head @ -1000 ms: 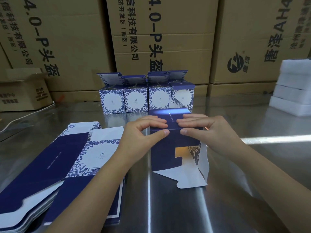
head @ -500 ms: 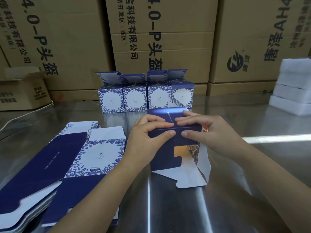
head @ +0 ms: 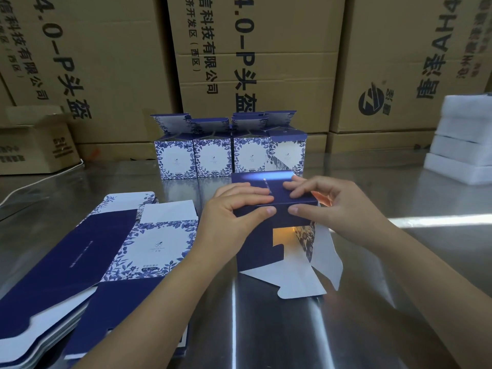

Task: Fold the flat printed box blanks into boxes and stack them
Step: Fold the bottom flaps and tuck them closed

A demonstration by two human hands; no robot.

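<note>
A dark blue half-folded box stands on the steel table in the middle, its near end open with white flaps splayed toward me. My left hand grips its top left edge, thumb on the near face. My right hand pinches the top right edge the same way. A pile of flat blue-and-white floral blanks lies at the left. Several folded boxes with lids up stand in a row behind.
Big brown cartons wall off the back of the table. A small open carton sits at far left, with a white cable beside it. White foam blocks are stacked at the right edge.
Both hands stayed on the box top; my fingers shifted slightly along the top panel, pressing it down. The box itself barely moved.
</note>
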